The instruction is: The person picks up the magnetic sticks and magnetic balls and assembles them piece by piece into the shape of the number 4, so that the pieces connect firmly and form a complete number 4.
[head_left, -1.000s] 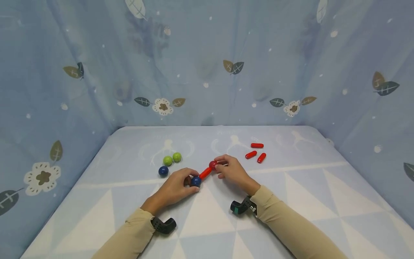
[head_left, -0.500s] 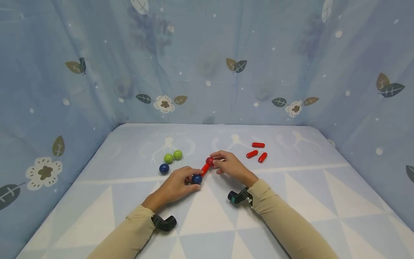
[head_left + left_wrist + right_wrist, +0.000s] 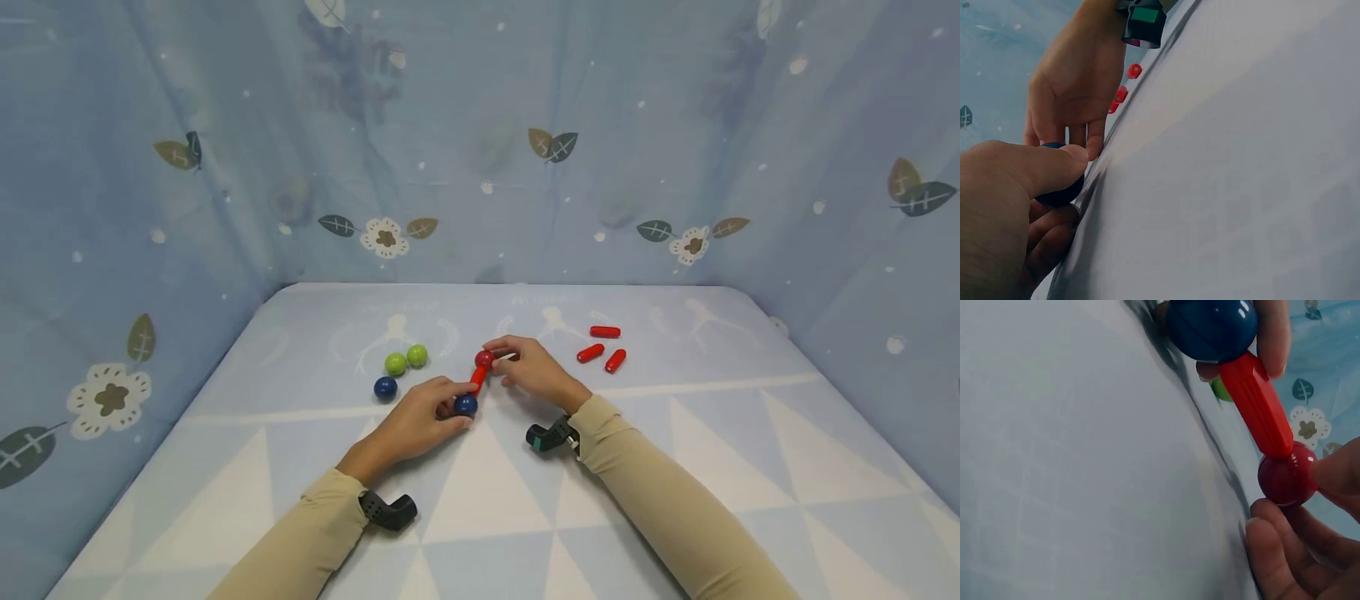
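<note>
My left hand (image 3: 420,419) pinches a glossy blue ball (image 3: 466,405) between thumb and fingers, low over the cloth. A ribbed red rod (image 3: 1259,405) joins this ball to a dark red ball (image 3: 1286,474), making one short dumbbell shape. The far end is with my right hand (image 3: 534,369), whose thumb and fingers grip the dark red ball. In the head view the piece runs away from me, tilted slightly right. From the left wrist, the blue ball shows partly behind the thumb, while the rod and red ball are hidden.
Left of the hands lie two green balls (image 3: 406,360) and another blue ball (image 3: 386,388). To the right at the back are three loose red rods (image 3: 590,353). A patterned cloth covers the table (image 3: 315,517), and a blue curtain (image 3: 480,167) hangs behind it.
The joined piece has swung to point more directly away from me. My right hand has moved away and slightly left with the red ball; both hands keep their hold.
</note>
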Demonstrator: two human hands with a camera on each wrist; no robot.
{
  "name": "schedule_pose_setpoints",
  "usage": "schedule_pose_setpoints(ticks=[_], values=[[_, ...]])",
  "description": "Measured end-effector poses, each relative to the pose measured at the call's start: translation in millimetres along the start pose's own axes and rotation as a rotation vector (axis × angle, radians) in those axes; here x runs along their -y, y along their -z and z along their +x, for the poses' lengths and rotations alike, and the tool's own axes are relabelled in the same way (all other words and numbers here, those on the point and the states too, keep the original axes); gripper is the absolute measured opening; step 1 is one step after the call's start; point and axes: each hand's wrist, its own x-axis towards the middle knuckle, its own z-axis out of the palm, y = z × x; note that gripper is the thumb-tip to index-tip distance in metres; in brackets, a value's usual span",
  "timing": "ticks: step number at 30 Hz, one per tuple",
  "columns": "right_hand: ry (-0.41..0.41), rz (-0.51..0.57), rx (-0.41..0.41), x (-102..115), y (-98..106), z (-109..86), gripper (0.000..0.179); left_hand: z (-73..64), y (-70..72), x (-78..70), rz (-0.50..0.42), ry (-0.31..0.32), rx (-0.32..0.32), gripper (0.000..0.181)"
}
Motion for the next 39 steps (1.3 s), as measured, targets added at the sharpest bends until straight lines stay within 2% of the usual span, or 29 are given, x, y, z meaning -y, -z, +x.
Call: schedule_pose_setpoints(ticks=[3,6,14,24,32,39], values=[[0.004,0.0,-0.018,-2.1,-0.8,6.6,0.039,0.6,-0.4,1.5,-0.009,0.005,-0.02,0.049],[-0.002,0.011,-0.068,-4.2,-1.7,13.4,0.037,3.3,-1.3,3.7,-0.014,0.008,-0.037,0.047],[-0.054,0.014,-0.16,-4.8,-6.2,26.1,0.032,9.1,-2.5,6.9,-0.002,0.005,-0.051,0.045],[-0.027,0.037,-0.153,2.2,-20.5,25.4,0.032,3.3,-4.9,4.9,-0.007,0.036,-0.059,0.045],[-0.047,-0.013,-0.155,-1.1,-19.2,23.7,0.027,2.5,-6.5,3.6,-0.017,0.03,-0.051,0.045],[-0.015,0.015,-0.164,-5.5,-20.1,25.6,0.028,1.7,-7.7,5.2,-0.023,0.055,-0.06,0.047]])
